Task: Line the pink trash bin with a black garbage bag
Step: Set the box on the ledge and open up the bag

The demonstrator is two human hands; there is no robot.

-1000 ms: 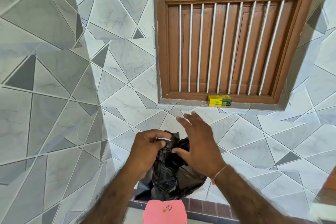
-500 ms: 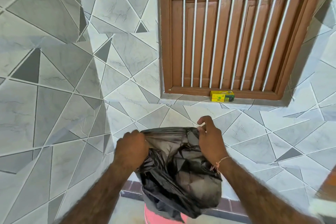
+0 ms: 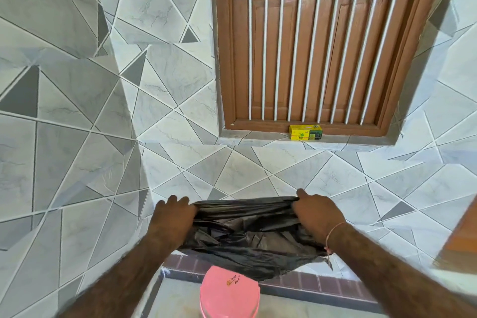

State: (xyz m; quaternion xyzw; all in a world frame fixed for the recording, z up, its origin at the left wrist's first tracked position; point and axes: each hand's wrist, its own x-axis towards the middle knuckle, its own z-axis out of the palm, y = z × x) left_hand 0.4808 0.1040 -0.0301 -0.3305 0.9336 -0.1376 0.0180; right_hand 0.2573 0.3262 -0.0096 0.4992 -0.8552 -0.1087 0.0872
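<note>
I hold the black bag [image 3: 247, 235] up at chest height, well above the pink bin [image 3: 229, 292], which stands on the floor below near the foot of the tiled wall [image 3: 77, 137]; my left hand [image 3: 174, 222] grips the left end of the bag's mouth with fingers curled round the bunched edge, and my right hand [image 3: 316, 217] grips the right end the same way, thumb tucked under so the film is pinched; the two hands are spread apart to stretch the rim flat and wide, which I judge is meant to open the mouth before it goes down over the bin; the bag's body hangs crumpled between my forearms, its lower fold dropping just above the bin without, as far as I can tell, touching it; the bin appears to show a closed pink top with a small scribbled label, though the view is partly cut off there; a yellow box [image 3: 305, 132] sits on the ledge of the wooden shutter [image 3: 322, 46], out of the way.
</note>
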